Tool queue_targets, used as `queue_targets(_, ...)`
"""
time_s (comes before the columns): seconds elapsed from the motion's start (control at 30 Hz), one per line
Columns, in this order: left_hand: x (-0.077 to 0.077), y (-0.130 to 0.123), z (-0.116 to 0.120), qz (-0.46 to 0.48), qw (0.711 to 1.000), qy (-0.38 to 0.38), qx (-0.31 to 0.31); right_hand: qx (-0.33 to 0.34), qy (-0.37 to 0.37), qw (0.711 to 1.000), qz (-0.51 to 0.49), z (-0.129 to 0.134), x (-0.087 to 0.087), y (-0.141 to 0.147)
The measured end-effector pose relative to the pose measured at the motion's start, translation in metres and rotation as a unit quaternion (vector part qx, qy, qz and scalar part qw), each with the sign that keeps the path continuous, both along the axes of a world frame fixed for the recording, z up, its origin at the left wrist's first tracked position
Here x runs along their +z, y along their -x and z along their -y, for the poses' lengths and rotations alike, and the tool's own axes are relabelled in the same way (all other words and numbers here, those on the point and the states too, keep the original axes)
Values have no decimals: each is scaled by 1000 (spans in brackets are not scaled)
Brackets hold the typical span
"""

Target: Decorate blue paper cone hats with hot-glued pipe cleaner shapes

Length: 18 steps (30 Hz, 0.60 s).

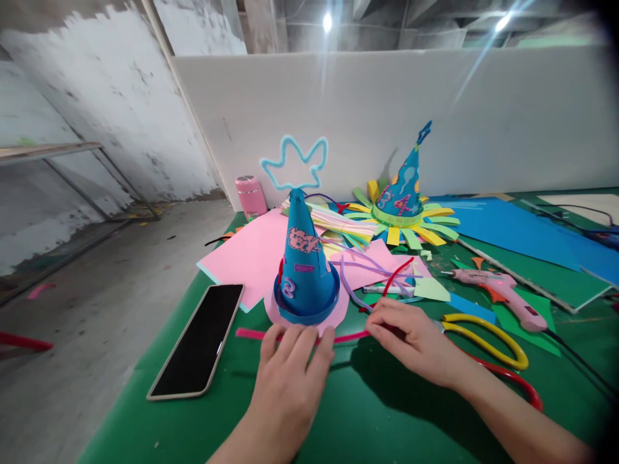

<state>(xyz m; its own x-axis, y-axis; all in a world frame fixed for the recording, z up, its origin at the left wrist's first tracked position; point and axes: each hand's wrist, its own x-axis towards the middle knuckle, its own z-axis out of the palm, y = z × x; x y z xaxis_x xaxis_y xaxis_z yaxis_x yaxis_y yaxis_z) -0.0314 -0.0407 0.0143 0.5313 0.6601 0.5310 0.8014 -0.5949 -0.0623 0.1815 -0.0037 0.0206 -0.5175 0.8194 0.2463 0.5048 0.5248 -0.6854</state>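
Observation:
A bright pink-red pipe cleaner (pixel 249 333) runs crosswise in front of a blue paper cone hat (pixel 304 274). The fingers of my left hand (pixel 290 380) curl over it, close to the hat's base. Farther right, my right hand (pixel 411 335) pinches the same strip between thumb and fingers. A red length (pixel 396 276) rises behind my right hand; whether it is the same piece, I cannot tell. The hat stands upright on a round pink paper base (pixel 341 309). It bears a pink pig-like cutout and a light blue crown-shaped pipe cleaner (pixel 294 161) on top.
A phone (pixel 198 341) lies left on the green table (pixel 164 422). Yellow-and-red-handled scissors (pixel 488 341) and a pink glue gun (pixel 503 290) with cord lie right. Behind are a second decorated hat (pixel 403 190), pipe cleaners (pixel 338 219), pink paper (pixel 246 251) and a pink bottle (pixel 250 196).

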Motion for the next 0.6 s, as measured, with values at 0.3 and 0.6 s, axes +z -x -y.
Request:
queue_targets(0.3, 7, -7, -6, 154, 965, 213, -15, -43, -126, 989, 62, 2, 2, 6)
queue_targets(0.6, 31, -20, -24, 472, 677, 564, 29, -20, 17, 999, -44, 0, 22, 23)
